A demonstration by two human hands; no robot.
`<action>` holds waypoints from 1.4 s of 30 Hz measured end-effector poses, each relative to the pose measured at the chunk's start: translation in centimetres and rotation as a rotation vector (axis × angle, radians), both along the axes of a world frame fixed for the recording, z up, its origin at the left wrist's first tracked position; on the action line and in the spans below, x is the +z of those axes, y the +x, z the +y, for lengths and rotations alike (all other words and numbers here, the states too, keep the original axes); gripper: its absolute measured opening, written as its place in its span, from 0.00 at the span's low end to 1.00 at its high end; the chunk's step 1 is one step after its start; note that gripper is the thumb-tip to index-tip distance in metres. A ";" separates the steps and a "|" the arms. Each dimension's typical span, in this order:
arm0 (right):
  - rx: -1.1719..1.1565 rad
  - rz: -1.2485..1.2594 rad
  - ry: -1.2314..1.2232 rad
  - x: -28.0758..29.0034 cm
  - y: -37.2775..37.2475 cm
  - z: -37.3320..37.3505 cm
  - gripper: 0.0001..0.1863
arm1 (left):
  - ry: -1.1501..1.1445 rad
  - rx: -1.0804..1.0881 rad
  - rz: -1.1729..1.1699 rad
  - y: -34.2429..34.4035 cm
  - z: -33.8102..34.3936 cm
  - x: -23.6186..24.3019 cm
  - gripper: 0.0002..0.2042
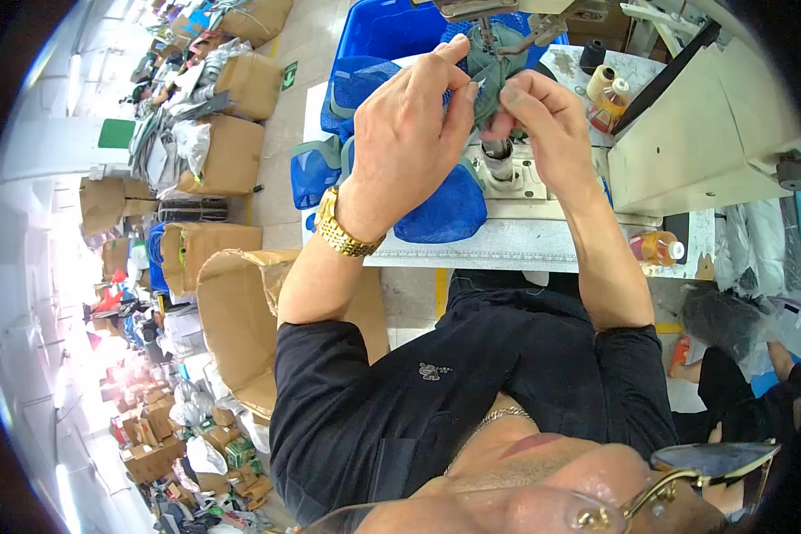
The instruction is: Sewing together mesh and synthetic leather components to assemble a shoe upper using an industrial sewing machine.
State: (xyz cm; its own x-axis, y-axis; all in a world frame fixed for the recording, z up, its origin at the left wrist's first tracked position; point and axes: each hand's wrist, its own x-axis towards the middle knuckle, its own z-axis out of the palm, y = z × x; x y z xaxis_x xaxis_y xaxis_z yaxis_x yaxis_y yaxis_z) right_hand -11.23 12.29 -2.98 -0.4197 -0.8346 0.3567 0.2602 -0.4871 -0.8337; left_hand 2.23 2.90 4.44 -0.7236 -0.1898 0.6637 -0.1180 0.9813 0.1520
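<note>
Under the needle and presser foot of a sewing machine (507, 40), a grey-green fabric piece (487, 76) is bunched up. My left hand (409, 120), with a gold watch (343, 227) at the wrist, is closed on the fabric's left side, its index finger raised near the needle. On the other side, my right hand (547, 125) pinches the fabric's lower right edge between thumb and fingers. The machine's metal post (498, 160) stands just below the fabric. A blue mesh piece (443, 211) lies on the table beneath my left hand, and another with grey-green trim (316, 173) hangs at the left edge.
A blue basket (356, 40) stands behind the table. Thread cones (602, 80) and an oil bottle (612, 102) stand at the right, with another bottle (657, 248) lying nearer. The machine's body (712, 133) rises at the right. An open carton (240, 329) sits at my left.
</note>
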 end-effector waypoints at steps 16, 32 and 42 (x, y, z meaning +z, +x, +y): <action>0.062 0.043 -0.124 -1.4 -0.8 -0.6 0.12 | -0.035 0.009 0.043 -0.4 0.2 -0.5 0.17; 0.022 0.097 -0.034 -1.6 -0.5 -0.1 0.05 | 0.012 0.010 0.012 -0.1 -0.1 -0.6 0.14; -0.143 0.197 -0.001 -0.6 0.8 0.7 0.06 | 0.240 -0.080 0.046 0.1 -0.9 -0.7 0.11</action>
State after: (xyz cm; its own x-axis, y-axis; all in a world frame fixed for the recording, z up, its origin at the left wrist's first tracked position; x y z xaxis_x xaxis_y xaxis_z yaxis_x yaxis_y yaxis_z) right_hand -10.40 13.02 -3.58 -0.4556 -0.7715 0.4441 0.0209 -0.5080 -0.8611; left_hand 2.36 2.04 3.74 -0.7128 -0.2889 0.6392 -0.0290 0.9226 0.3846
